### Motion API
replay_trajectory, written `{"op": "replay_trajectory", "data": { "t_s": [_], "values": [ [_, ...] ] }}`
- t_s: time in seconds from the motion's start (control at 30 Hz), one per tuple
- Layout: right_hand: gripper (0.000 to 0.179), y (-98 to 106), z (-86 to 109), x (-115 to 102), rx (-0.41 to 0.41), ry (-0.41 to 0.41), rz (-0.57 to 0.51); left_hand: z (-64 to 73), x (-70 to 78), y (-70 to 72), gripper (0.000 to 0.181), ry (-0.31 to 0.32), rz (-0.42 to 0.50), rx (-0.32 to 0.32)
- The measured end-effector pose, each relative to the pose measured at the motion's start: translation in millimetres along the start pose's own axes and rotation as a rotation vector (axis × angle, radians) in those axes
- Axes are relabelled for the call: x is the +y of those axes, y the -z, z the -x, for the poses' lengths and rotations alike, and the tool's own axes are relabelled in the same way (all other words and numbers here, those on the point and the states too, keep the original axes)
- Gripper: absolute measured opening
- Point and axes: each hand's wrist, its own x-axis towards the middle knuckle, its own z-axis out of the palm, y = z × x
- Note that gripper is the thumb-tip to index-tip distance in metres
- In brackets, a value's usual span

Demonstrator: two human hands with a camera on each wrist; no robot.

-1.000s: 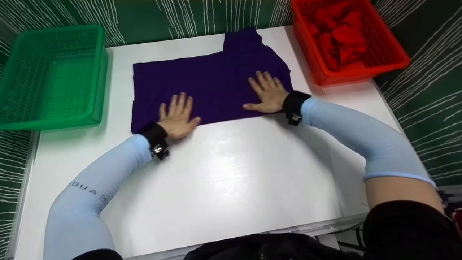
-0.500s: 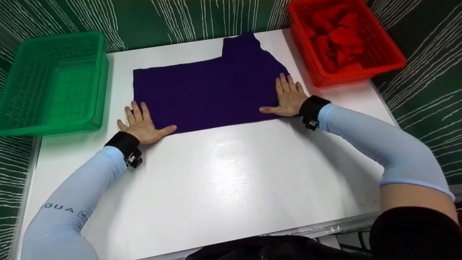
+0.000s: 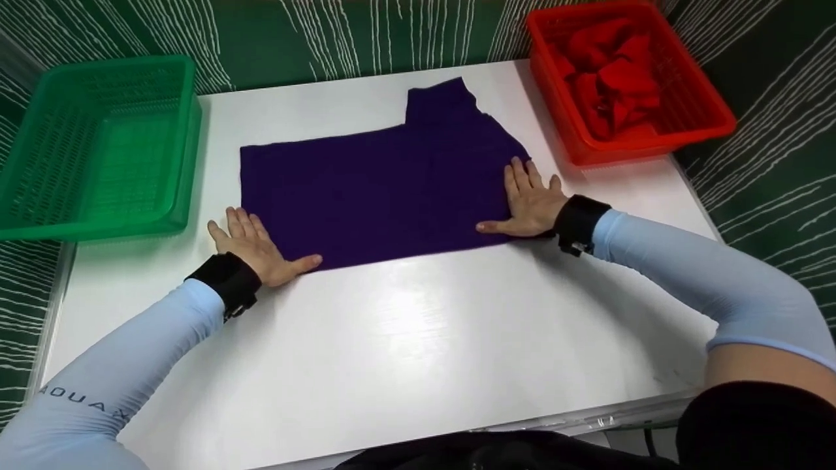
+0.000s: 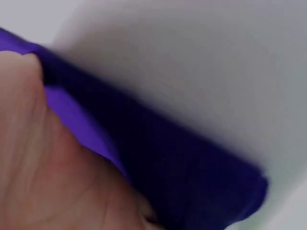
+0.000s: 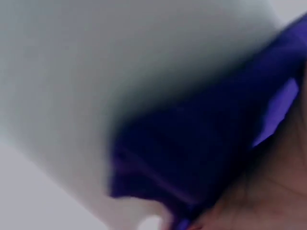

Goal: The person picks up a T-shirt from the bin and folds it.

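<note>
A dark purple short-sleeved shirt (image 3: 379, 202), folded in half lengthwise, lies flat on the white table, its sleeve (image 3: 437, 104) pointing to the far side. My left hand (image 3: 258, 251) rests with straight fingers on the shirt's near left corner, thumb spread along the near edge. At the near right end, my right hand (image 3: 532, 205) presses down in the same way, its fingers extended over the fabric. Both wrist views show purple fabric (image 4: 168, 153) beside the palm; in the right wrist view the fabric (image 5: 182, 139) is blurred.
A green plastic basket (image 3: 186, 163) stands at the left of the white table (image 3: 392, 365). At the back right is a red basket (image 3: 686, 140) with crumpled red cloth (image 3: 620, 72) inside. Green walls with white streaks (image 3: 366, 39) enclose the table's back and sides.
Both hands have moved outward from the shirt's middle to its two near ends. The shirt has then slid toward me across the table with the hands on it.
</note>
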Motion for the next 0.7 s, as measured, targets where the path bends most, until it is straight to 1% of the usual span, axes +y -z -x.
{"op": "replay_trajectory", "data": {
  "t_s": [0.07,0.13,0.2,0.23,0.3,0.33,0.43,0.5,0.53,0.6,0.7],
  "values": [
    [0.144,6.3,6.1,-4.2,-0.036,-0.014,0.022,2.6,3.3,5.5,0.145,-0.006,-0.043,-0.035],
    [0.140,21.8,7.3,-7.5,-0.063,-0.019,0.013,2.9,4.2,15.8,0.139,-0.023,-0.076,-0.067],
    [0.134,43.9,3.1,-8.5,-0.069,-0.027,-0.018,-3.1,0.5,29.8,0.129,-0.050,-0.060,-0.085],
    [0.129,54.6,-1.9,-7.7,-0.050,-0.032,-0.043,-8.6,-2.1,36.6,0.121,-0.068,-0.034,-0.078],
    [0.115,74.9,-17.7,-3.9,0.046,-0.042,-0.097,-25.0,-10.0,51.3,0.105,-0.105,0.040,-0.033],
    [0.109,83.3,-27.5,-1.3,0.103,-0.054,-0.119,-35.1,-14.1,58.4,0.097,-0.125,0.080,0.004],
    [0.092,102.3,-62.5,7.0,0.281,-0.093,-0.183,-68.6,-25.9,74.6,0.075,-0.172,0.162,0.150],
    [0.081,110.4,-85.7,11.8,0.361,-0.124,-0.238,-89.0,-31.6,80.1,0.063,-0.184,0.192,0.227],
    [0.076,112.5,-97.0,12.9,0.386,-0.144,-0.273,-98.6,-34.7,80.4,0.058,-0.188,0.201,0.252],
    [0.072,113.7,-115.8,14.4,0.406,-0.181,-0.327,-115.2,-39.5,77.8,0.051,-0.187,0.215,0.280],
    [0.073,109.0,-133.8,12.9,0.373,-0.236,-0.372,-133.0,-45.0,69.9,0.047,-0.172,0.232,0.279]
  ]
}}
